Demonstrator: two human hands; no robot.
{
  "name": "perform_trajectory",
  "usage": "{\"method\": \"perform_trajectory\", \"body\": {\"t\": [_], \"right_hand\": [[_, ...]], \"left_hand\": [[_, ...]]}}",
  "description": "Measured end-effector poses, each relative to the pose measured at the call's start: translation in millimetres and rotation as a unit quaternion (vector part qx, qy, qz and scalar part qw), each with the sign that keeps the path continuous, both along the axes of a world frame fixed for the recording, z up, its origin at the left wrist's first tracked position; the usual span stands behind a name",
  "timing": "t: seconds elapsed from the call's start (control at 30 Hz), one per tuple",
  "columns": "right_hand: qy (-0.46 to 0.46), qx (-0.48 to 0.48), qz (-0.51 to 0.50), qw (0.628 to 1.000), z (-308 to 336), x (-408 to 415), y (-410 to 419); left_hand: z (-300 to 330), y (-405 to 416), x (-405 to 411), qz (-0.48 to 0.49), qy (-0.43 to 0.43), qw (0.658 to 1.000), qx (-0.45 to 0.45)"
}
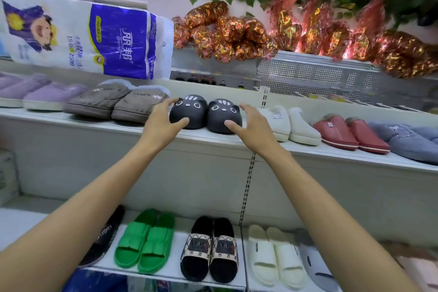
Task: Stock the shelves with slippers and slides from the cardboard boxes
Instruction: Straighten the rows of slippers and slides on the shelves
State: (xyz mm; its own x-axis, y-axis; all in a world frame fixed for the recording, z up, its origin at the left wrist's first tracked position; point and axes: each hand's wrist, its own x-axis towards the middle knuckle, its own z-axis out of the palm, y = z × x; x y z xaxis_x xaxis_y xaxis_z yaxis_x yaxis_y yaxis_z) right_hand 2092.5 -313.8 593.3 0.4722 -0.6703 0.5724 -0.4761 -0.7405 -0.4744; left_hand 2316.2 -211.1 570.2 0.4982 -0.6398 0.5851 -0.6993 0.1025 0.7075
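Note:
A pair of black cat-face slippers stands side by side, toes toward me, on the upper white shelf. My left hand is at the left slipper's outer side, fingers spread, with fingertip and thumb touching it. At the right slipper's outer side is my right hand, fingers spread too and its thumb on the toe. Neither hand wraps round a slipper. No cardboard box is in view.
The upper shelf also holds purple, grey, white plush, red and blue-grey slippers. The lower shelf carries green, black patterned and white slides. A tissue pack and foil bundles lie on top.

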Motion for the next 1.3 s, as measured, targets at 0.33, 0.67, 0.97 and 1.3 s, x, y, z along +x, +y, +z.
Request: {"method": "perform_trajectory", "body": {"t": [0.33,0.67,0.97,1.3], "right_hand": [[-0.032,0.115,-0.054,0.991,-6,41,-6],[-0.037,0.096,-0.085,0.991,-8,39,1],[-0.013,0.134,-0.067,0.989,1,40,-17],[-0.035,0.066,-0.085,0.994,-3,39,-14]], "left_hand": [[13,-28,21,-0.065,-0.012,0.993,0.096],[10,-30,19,0.006,-0.057,0.995,0.082],[14,-36,23,-0.026,-0.051,0.993,0.105],[17,-16,39,-0.051,-0.110,0.987,0.108]]}}
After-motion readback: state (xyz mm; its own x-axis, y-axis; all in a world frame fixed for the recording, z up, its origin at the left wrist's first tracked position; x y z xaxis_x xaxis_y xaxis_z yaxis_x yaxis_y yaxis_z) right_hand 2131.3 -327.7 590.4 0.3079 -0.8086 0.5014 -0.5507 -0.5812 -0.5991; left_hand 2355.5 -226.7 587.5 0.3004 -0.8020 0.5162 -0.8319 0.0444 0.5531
